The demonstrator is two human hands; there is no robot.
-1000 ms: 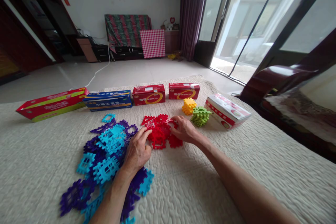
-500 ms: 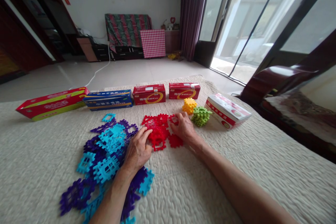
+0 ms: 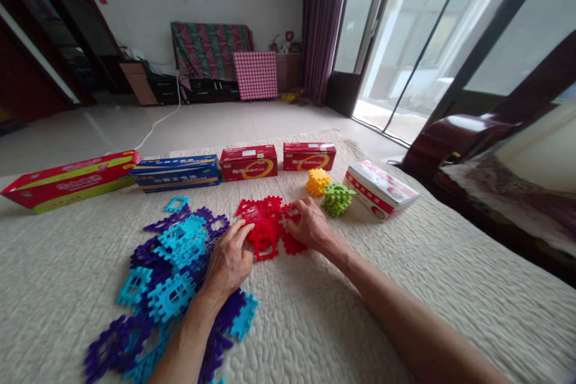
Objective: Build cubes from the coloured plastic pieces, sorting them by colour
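Red plastic interlocking building tiles (image 3: 264, 239) with toothed edges lie in a loose heap in front of me. At the heap's left side, my left hand (image 3: 230, 255) has its fingers closed on the edge of a tilted red tile. On the right, my right hand (image 3: 308, 225) pinches another red tile, partly hidden behind the fingers. Dark purple tiles (image 3: 146, 252) and light blue tiles (image 3: 173, 296) are spread in a mixed pile beside and under my left forearm. Beyond my right hand stand a stack of green tiles (image 3: 337, 199) and a stack of yellow tiles (image 3: 318, 182).
Along the far side of the quilted cover (image 3: 324, 318) stand a red and green box (image 3: 74, 183), a blue box (image 3: 175, 174) and two red boxes (image 3: 249, 165). A white and red box (image 3: 380, 189) sits at the right. A wooden armrest (image 3: 454, 138) is farther right.
The view has shifted slightly, so everything sits a little farther left. My right hand with its red tile has come slightly nearer the red heap, over the lower right tile. My left hand stays there.
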